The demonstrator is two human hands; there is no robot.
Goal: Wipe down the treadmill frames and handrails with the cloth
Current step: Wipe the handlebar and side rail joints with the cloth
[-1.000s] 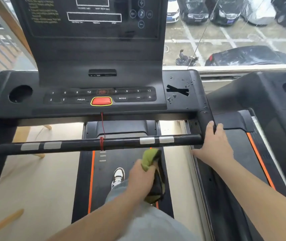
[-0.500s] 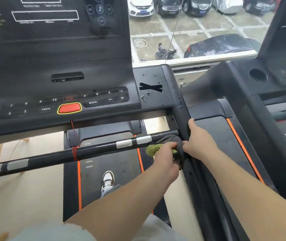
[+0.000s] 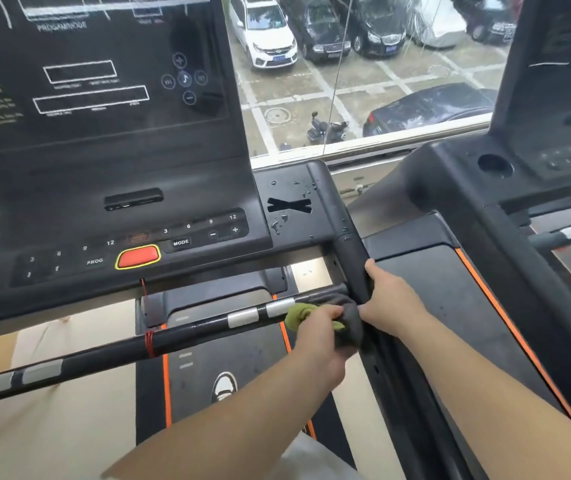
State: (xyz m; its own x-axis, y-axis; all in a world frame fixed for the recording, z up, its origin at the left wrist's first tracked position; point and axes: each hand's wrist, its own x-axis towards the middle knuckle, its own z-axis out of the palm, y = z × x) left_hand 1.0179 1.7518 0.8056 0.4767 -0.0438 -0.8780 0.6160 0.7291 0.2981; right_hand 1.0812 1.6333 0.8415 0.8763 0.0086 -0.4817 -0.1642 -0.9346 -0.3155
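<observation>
My left hand (image 3: 318,332) grips a grey and green cloth (image 3: 348,315) and presses it onto the right end of the black front handrail (image 3: 187,332), where the bar meets the side frame. The cloth wraps over the bar end; its green part (image 3: 299,313) sticks out to the left. My right hand (image 3: 389,299) holds the black right side handrail (image 3: 351,261) just beside the cloth, fingers curled round it. Water drops lie on the console's right wing (image 3: 291,206).
The console panel (image 3: 131,251) with a red stop button (image 3: 137,257) and a red safety cord (image 3: 149,342) hangs over the bar. A second treadmill (image 3: 485,258) stands close on the right. A window ahead shows parked cars. My shoe (image 3: 224,386) rests on the belt.
My left hand rose from below the bar and brought the cloth up to the bar's right end. My right hand kept its hold on the side handrail. The view swung right.
</observation>
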